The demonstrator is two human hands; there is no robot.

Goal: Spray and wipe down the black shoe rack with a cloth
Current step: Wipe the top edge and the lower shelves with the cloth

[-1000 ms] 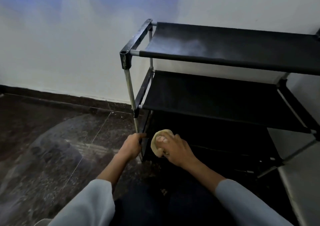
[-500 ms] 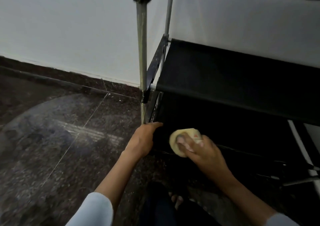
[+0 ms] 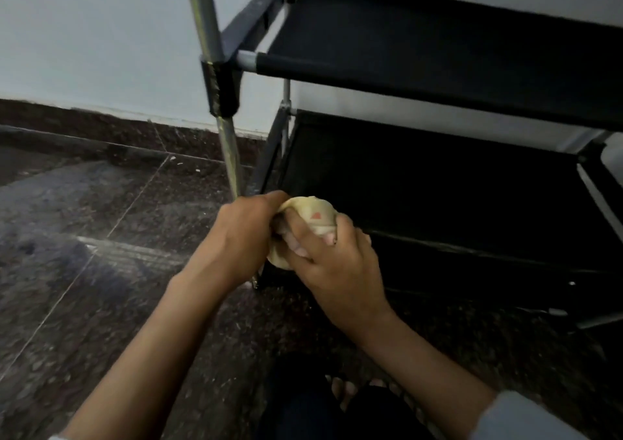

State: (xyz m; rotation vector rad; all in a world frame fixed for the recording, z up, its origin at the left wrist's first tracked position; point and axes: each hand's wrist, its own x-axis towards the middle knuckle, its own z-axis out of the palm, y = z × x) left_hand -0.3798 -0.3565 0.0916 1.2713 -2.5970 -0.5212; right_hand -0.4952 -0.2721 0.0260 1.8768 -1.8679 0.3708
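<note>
Centrally in the frame, both the left hand [image 3: 244, 233] and right hand [image 3: 337, 257] grip the bunched yellow cloth [image 3: 312, 215], fingers curled round it, at the black shoe rack's [image 3: 438, 51] lower front-left corner.

The shoe rack [image 3: 438, 55] has matt black fabric shelves; its upright pole [image 3: 205, 21] at upper centre is bare, dull silvery metal, joined by a black plastic connector [image 3: 220, 85]; the cloth [image 3: 312, 215] at centre is soft, pale yellow, crumpled; the floor [image 3: 84, 223] is dark speckled polished stone, faintly glossy.
</note>
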